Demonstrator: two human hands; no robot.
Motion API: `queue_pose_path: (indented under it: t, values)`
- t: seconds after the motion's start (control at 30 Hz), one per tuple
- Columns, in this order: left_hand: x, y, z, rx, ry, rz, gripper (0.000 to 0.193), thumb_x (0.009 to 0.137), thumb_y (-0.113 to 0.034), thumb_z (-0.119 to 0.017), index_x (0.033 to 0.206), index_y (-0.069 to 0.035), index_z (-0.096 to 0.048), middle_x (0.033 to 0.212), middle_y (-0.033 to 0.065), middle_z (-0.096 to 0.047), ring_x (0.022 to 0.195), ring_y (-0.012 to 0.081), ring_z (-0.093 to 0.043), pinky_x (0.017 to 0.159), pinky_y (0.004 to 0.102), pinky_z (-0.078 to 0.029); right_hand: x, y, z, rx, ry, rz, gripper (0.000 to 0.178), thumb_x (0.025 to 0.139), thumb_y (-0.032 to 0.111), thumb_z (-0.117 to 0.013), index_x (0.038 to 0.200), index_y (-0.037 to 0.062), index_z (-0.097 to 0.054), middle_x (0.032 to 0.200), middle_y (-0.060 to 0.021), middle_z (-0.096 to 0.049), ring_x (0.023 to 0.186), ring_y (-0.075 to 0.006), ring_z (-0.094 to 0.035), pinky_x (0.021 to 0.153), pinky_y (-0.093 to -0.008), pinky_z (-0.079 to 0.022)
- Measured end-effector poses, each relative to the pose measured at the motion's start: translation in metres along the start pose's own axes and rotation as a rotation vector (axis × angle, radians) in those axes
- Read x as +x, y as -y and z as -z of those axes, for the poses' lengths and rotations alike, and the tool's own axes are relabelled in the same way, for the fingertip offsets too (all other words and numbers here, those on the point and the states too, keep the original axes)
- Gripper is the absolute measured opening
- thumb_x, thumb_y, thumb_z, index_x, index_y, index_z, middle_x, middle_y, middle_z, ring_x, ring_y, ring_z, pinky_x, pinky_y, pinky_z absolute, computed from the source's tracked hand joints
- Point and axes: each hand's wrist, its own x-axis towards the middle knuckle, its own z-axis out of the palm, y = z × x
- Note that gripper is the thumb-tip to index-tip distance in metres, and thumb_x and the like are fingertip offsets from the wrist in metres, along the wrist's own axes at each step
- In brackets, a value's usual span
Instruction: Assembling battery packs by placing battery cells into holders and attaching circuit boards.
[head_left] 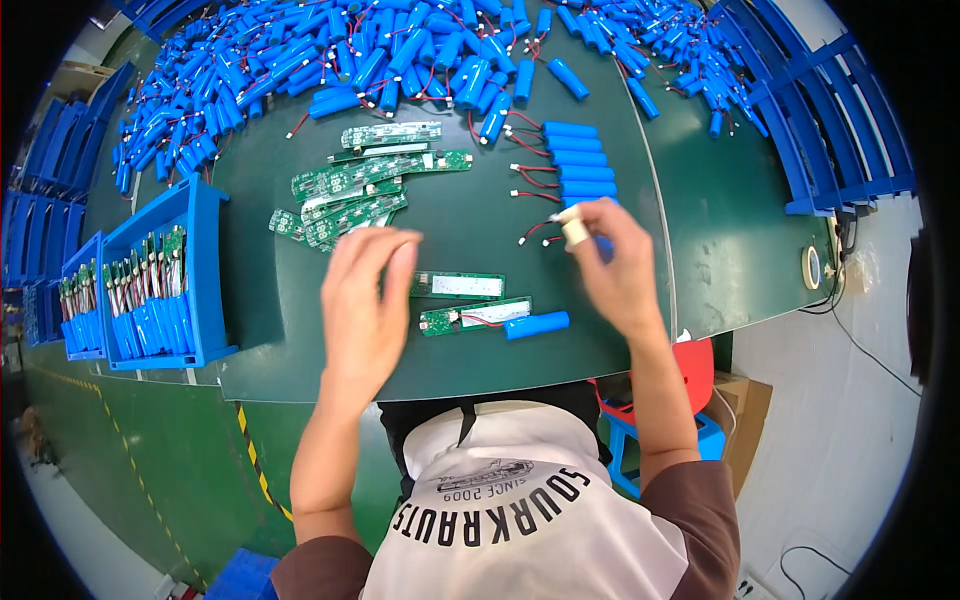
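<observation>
At the right, my right hand (618,262) is closed, with cream finger covers (573,226) on its fingertips. A blue cylindrical battery (603,248) shows partly under its fingers, and a small white plug sits at the tips. Just beyond lies a row of blue batteries (580,159), their red and black leads pointing left. My left hand (362,290) hovers with thumb and fingers apart, nothing visible between them. Beside it lies a green circuit board (460,286) with a white strip. Nearer me, another board (440,322) has a red lead running to a blue battery (537,325).
Several green boards (345,190) lie piled beyond my left hand. A large heap of wired blue batteries (400,50) covers the table's far side. Blue trays (208,270) stand at left, one holding upright board-and-battery sets. A blue rack (800,90) and tape roll (811,268) are at right.
</observation>
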Motion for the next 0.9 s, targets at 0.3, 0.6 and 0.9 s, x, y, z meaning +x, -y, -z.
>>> queue_pose_path:
  t: [0.3, 0.6, 0.9]
  values:
    - [-0.061, 0.004, -0.026, 0.248, -0.039, -0.136, 0.031, 0.079, 0.006, -0.072, 0.109, -0.004, -0.071, 0.114, 0.0139, -0.061, 0.101, 0.0332, -0.06, 0.082, 0.0407, -0.053, 0.005, 0.034, -0.042, -0.117, 0.493, 0.029, 0.011, 0.085, -0.001, -0.064, 0.095, -0.002, -0.059, 0.086, -0.0138, -0.059, 0.073, -0.0283, -0.061, 0.066, -0.0381, -0.049]
    - [-0.056, 0.015, -0.03, 0.165, -0.008, -0.226, 0.035, 0.075, 0.008, -0.071, 0.11, 0.006, -0.067, 0.113, 0.0137, -0.059, 0.104, 0.0334, -0.058, 0.082, 0.0424, -0.053, 0.01, 0.045, -0.061, -0.261, 0.513, 0.095, 0.01, 0.084, 0.005, -0.061, 0.093, -0.002, -0.06, 0.086, -0.0152, -0.063, 0.075, -0.0341, -0.064, 0.064, -0.0452, -0.047]
    - [-0.064, 0.008, -0.027, 0.171, 0.058, -0.209, 0.035, 0.075, 0.009, -0.071, 0.11, 0.004, -0.07, 0.11, 0.0116, -0.061, 0.101, 0.032, -0.059, 0.08, 0.0407, -0.054, 0.006, 0.053, -0.062, -0.232, 0.541, -0.095, 0.01, 0.081, 0.007, -0.064, 0.081, -0.0019, -0.06, 0.074, -0.0144, -0.063, 0.069, -0.0328, -0.064, 0.061, -0.0449, -0.047]
